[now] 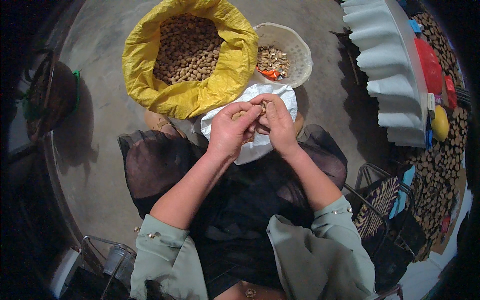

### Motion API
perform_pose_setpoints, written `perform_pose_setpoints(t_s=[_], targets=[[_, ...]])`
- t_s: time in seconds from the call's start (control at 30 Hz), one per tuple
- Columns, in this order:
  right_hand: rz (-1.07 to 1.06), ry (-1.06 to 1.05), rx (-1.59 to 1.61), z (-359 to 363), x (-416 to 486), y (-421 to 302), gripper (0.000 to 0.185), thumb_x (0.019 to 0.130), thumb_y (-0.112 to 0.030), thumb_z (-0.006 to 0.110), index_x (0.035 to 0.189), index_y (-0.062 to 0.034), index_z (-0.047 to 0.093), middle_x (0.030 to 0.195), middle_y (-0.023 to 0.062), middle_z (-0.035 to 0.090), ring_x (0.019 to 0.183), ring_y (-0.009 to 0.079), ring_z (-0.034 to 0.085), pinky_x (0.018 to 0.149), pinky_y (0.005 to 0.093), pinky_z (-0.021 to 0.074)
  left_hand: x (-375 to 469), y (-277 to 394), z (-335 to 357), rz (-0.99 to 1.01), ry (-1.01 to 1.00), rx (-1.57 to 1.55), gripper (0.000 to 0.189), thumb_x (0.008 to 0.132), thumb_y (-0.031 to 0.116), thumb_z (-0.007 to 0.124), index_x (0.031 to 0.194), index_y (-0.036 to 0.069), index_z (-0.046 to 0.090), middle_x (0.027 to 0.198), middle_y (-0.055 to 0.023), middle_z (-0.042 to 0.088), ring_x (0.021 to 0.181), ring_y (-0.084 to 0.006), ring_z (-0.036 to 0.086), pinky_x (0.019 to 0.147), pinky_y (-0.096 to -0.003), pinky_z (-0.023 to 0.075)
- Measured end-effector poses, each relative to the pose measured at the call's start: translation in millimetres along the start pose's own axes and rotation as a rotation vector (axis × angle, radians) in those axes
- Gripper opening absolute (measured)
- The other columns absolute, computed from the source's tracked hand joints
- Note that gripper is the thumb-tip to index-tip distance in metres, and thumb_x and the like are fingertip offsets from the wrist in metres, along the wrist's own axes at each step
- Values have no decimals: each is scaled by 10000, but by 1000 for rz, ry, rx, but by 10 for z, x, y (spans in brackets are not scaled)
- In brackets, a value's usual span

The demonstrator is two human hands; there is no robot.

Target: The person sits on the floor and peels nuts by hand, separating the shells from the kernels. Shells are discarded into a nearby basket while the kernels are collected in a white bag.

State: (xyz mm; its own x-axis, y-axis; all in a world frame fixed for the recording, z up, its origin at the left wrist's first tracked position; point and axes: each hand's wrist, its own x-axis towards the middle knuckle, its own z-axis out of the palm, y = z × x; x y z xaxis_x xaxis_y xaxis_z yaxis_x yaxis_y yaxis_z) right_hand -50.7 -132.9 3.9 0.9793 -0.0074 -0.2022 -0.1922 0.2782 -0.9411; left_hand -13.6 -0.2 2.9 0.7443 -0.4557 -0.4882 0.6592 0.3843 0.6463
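Observation:
My left hand (234,125) and my right hand (277,120) meet over an open white woven sack (282,95) in front of my lap. Between their fingertips they pinch a small peanut (264,106), which the fingers partly cover. Another unshelled peanut (239,115) rests inside the curl of my left hand. Some reddish-brown kernels (248,141) show in the sack below the hands. Just beyond stands a yellow woven sack (142,67) with a rolled rim, full of unshelled peanuts (187,48). To its right a pale plastic basket (302,56) holds broken shells (272,60) and an orange wrapper (270,73).
A table with a white ruffled cover (386,75) stands at the right, carrying red and yellow items. Stacked firewood (435,176) lies behind it. A metal-framed chair (378,202) is at lower right. A dark basket (52,97) stands on the concrete floor (101,157) at left.

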Motion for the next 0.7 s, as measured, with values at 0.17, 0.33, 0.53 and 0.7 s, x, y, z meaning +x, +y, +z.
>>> perform_pose_setpoints(t_s=[0.17,0.33,0.53,0.7], targets=[[25,35,257,-54,32,41,335,1025,-340,348,1161,-60,471,655,-50,321,518,32,255,464,185,232,58,22,-65,-147,-127,-203,153,891,185,650,942,41,647,615,23,510,463,-48,414,434,-197,311],[-37,74,-95,-179,23,-41,327,1033,-294,332,1157,-41,496,630,-63,281,516,33,224,461,192,230,42,86,-60,165,30,498,125,836,131,688,872,13,670,749,-25,607,672,-124,576,579,-261,459],[-18,115,-192,-227,-9,-95,346,1034,-274,322,1156,-11,510,622,-69,265,513,29,216,455,196,230,29,133,-82,591,27,1068,153,738,110,734,868,38,699,807,-121,642,752,-245,625,683,-317,488],[3,83,-102,-231,11,-55,353,1031,-276,319,1164,-3,500,634,-41,341,503,39,261,451,198,259,28,209,-78,270,7,716,183,800,127,695,946,17,700,843,-76,667,766,-163,623,694,-284,484]])
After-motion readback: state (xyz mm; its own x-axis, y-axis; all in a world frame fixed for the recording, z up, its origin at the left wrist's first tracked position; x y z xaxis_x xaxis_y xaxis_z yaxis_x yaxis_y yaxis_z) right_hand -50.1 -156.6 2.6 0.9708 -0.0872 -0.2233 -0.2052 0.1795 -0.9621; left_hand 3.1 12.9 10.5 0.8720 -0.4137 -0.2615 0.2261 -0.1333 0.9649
